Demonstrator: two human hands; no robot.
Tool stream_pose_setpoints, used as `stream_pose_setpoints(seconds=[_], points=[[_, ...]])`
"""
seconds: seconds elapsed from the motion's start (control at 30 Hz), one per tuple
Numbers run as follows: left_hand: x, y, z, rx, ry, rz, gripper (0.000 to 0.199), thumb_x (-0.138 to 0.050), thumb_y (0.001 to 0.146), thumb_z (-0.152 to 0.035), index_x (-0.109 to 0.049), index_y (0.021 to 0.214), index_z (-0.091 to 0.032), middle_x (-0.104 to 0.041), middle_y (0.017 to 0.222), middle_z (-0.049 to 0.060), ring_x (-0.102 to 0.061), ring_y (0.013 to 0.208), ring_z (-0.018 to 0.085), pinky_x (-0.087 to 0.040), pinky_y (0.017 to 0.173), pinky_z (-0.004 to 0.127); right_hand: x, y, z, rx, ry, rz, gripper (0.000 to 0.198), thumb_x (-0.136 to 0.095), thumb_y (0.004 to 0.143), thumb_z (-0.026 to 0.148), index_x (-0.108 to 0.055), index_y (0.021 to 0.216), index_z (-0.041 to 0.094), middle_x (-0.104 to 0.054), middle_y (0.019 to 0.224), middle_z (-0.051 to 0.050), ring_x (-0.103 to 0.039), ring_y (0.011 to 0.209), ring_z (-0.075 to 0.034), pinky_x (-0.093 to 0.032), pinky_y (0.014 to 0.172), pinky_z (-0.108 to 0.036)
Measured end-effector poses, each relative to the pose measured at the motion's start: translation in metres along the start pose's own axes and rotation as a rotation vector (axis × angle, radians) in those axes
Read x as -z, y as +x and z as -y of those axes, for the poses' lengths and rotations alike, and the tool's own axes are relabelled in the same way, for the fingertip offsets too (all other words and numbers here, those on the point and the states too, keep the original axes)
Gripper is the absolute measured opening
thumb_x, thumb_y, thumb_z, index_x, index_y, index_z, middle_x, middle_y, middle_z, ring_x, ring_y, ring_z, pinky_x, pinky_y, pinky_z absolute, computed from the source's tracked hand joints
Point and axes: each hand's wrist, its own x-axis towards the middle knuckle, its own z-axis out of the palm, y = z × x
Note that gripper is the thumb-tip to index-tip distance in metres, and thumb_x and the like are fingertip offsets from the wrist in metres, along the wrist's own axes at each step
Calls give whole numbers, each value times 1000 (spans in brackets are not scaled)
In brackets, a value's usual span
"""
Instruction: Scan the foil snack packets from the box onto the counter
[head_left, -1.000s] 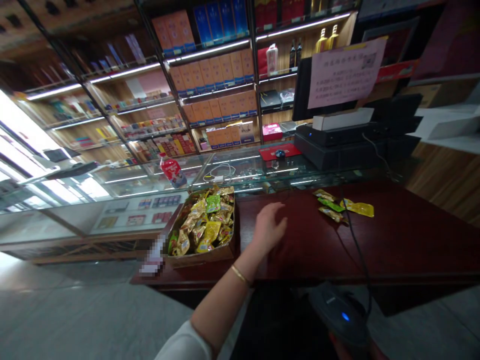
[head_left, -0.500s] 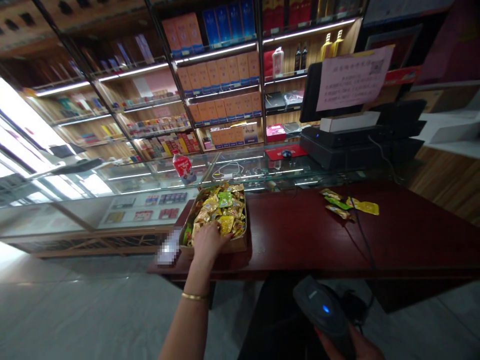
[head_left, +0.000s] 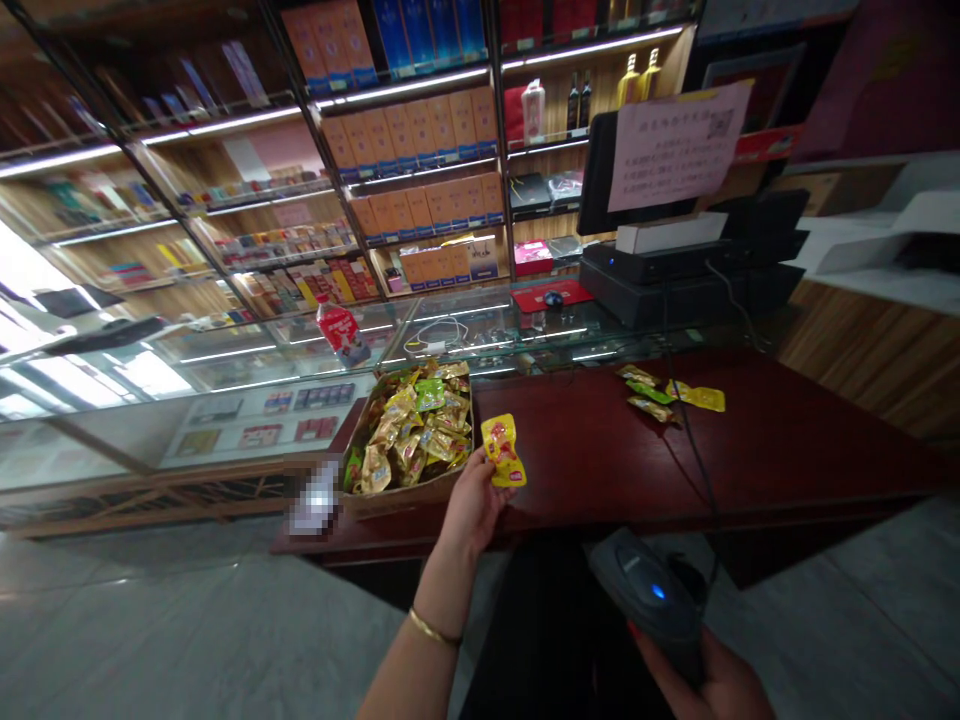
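So a shiny yellow plastic snack packet with a pinched-in waist (head_left: 504,450) is sitting in the left hand (head_left: 474,500), out over the dark red wooden desk (head_left: 577,450), closer to the front edge than the back. The thumb is pressing on its lower left side with the fingers tucked underneath — it's a light pinch, and I can't tell whether the packet is touching the wood. I'd guess it's weighing next to nothing: slick film outside, something softish but a bit firm inside, nothing that's breaking easily. Gripping a flat sealed border seems best, since the glossy middle could be sliding about.

Just left of it, an open brown cardboard box (head_left: 409,497) is standing at the desk's left end, heaped with crinkly gold, yellow and green packets (head_left: 405,430). Toward the back edge, right of the middle, a small group of loose gold, green and yellow foil packets (head_left: 651,392) is lying together, with a thin black cable (head_left: 691,430) hanging across the view there.

Below the front edge, the right hand (head_left: 716,670) is wrapping around the handle of a dark grey plastic handheld scanner with a glowing blue light (head_left: 646,585) — can't tell if a trigger is being squeezed.
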Motion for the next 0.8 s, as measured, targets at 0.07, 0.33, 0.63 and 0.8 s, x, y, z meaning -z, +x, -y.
stream_pose_setpoints(seconds=[0.07, 0.33, 0.63, 0.8], points=[[-1, 16, 23, 149, -112, 70, 25, -67, 85, -34, -59, 101, -17, -67, 83, 3, -64, 63, 13, -49, 52, 21, 1, 1, 5, 28, 7, -3, 37, -70, 83, 49, -81, 105, 21, -84, 104, -7, -80, 99, -28, -64, 79, -23], [19, 49, 60, 104, -163, 224, 44, -78, 74, -25, -58, 113, -20, -66, 91, 1, -59, 62, 9, -40, 49, 16, 2, 6, 27, 3, 12, -12, 35, -69, 84, 47, -80, 107, 22, -85, 102, -6, -80, 99, -26, -63, 81, -22], [22, 44, 60, 154, -159, 393, 46, -55, 78, -28, -66, 117, -6, -68, 126, 22, -68, 94, 25, -55, 68, 31, -7, 15, 44, 28, 29, 6, 37, -66, 87, 54, -78, 103, 22, -85, 94, -6, -81, 89, -26, -63, 79, -24], [21, 43, 58, 115, -216, 343, 53, -54, 77, -26, -63, 127, -11, -64, 136, 18, -67, 108, 30, -57, 82, 40, -13, 18, 48, 19, 6, 17, 38, -63, 88, 58, -78, 95, 24, -75, 57, -1, -77, 59, -25, -62, 61, -26]])
